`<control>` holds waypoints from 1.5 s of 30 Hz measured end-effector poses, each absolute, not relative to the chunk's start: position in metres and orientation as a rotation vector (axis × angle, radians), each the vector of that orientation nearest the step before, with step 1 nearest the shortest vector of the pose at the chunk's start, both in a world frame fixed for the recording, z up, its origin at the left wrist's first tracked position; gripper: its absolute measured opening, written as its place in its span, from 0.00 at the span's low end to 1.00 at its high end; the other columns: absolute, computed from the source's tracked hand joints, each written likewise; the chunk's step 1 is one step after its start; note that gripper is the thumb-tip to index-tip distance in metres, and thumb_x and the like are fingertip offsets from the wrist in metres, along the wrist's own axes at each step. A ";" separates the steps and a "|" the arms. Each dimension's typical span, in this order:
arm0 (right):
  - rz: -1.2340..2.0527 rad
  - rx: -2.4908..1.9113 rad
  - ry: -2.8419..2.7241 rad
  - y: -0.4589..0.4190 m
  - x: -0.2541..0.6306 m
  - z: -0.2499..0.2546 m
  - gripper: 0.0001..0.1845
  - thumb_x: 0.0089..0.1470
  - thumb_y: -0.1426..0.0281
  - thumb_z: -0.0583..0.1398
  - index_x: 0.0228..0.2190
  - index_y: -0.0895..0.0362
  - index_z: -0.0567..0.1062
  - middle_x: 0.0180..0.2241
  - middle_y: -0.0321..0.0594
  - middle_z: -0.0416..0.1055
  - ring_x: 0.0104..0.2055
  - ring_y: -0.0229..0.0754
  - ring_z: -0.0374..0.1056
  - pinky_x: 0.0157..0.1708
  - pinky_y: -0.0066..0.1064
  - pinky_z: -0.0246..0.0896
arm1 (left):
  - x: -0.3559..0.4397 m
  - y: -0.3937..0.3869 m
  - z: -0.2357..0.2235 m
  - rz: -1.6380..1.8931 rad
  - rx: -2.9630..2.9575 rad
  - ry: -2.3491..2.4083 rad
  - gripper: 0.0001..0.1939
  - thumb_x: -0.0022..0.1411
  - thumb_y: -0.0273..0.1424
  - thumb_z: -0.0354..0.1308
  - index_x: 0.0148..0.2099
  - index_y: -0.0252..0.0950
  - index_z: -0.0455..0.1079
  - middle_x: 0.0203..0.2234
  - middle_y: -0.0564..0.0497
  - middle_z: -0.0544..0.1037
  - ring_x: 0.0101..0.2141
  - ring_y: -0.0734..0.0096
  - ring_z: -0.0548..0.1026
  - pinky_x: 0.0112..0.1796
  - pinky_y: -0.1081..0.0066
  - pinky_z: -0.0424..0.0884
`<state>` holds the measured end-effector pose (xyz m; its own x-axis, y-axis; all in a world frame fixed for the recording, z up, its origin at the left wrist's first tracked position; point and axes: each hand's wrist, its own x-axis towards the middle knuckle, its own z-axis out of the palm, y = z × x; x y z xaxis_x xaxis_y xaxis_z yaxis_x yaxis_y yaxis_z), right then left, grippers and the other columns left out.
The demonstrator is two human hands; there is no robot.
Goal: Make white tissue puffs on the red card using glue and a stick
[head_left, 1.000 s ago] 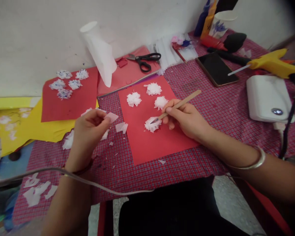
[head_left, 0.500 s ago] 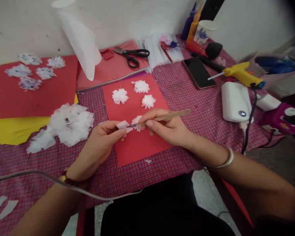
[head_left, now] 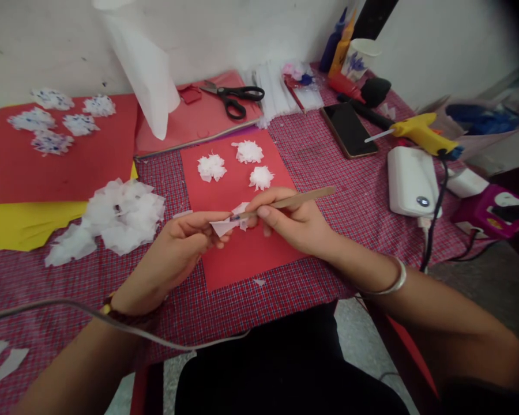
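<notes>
My right hand [head_left: 294,223] pinches a flat wooden stick [head_left: 305,197] with a bluish mark near its lower end. That end meets a small white tissue paper piece [head_left: 220,227], folded to a point. My left hand [head_left: 179,245] has the piece at its fingertips, index finger along the top edge and thumb drawn back. Under my hands lies a red sheet [head_left: 237,262]. A white paper pompom [head_left: 243,210] on it is partly hidden by my right fingers. Farther up stand three white pompoms, one of them a ragged pompom [head_left: 211,167].
Loose white paper squares [head_left: 123,216] are heaped at left, near blue-flecked pompoms [head_left: 52,141] on another red sheet [head_left: 95,173]. Scissors [head_left: 236,98], a phone [head_left: 348,129], a yellow glue gun [head_left: 424,134] and a white power bank [head_left: 413,181] lie beyond. A cable [head_left: 134,331] crosses in front.
The paper piece has turned and folded at the stick's tip. My left thumb has moved back off it, and the index finger has straightened. My right hand keeps the stick.
</notes>
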<state>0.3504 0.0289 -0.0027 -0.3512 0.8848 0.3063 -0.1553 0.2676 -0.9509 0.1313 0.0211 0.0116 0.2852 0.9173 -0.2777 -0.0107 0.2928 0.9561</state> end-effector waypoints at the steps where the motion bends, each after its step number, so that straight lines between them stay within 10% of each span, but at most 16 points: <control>1: 1.319 -0.728 -1.482 0.029 0.350 -0.002 0.08 0.64 0.66 0.60 0.37 0.57 0.76 0.29 0.36 0.76 0.26 0.31 0.69 0.25 0.22 0.63 | 0.131 0.021 0.012 0.811 1.072 1.063 0.19 0.49 0.22 0.61 0.41 0.45 0.83 0.24 0.53 0.80 0.28 0.72 0.76 0.34 0.69 0.74; 13: 1.513 -0.697 -1.254 0.033 0.347 -0.002 0.13 0.58 0.59 0.65 0.37 0.56 0.74 0.27 0.32 0.76 0.20 0.29 0.67 0.21 0.22 0.63 | 0.150 0.026 0.015 1.005 0.979 1.121 0.01 0.54 0.29 0.67 0.31 0.39 0.80 0.27 0.50 0.81 0.27 0.75 0.75 0.29 0.74 0.74; 26: 1.525 -0.780 -1.067 0.039 0.360 0.006 0.14 0.59 0.57 0.63 0.33 0.56 0.75 0.23 0.30 0.72 0.17 0.29 0.60 0.18 0.22 0.56 | 0.174 0.025 0.035 1.040 2.215 1.317 0.10 0.61 0.29 0.64 0.44 0.45 0.81 0.36 0.51 0.81 0.41 0.64 0.77 0.46 0.64 0.73; 36: 1.501 -0.615 -1.193 0.044 0.364 0.005 0.16 0.53 0.60 0.69 0.32 0.58 0.73 0.25 0.33 0.76 0.19 0.29 0.65 0.19 0.20 0.61 | 0.176 0.039 0.027 0.894 1.164 1.107 0.04 0.57 0.33 0.65 0.33 0.39 0.81 0.22 0.53 0.75 0.23 0.79 0.70 0.25 0.77 0.67; 45: 1.808 -0.906 -0.886 0.058 0.363 -0.010 0.17 0.64 0.72 0.58 0.22 0.59 0.71 0.16 0.32 0.70 0.11 0.28 0.57 0.10 0.19 0.54 | 0.148 0.034 0.015 0.630 2.449 1.022 0.14 0.63 0.30 0.61 0.51 0.43 0.75 0.44 0.47 0.78 0.40 0.64 0.76 0.44 0.63 0.74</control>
<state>0.3627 0.0581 -0.0103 -0.3268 0.9207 -0.2133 -0.3958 -0.3382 -0.8538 0.1479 0.0344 0.0148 0.6287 0.7376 0.2463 0.5516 -0.6463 0.5273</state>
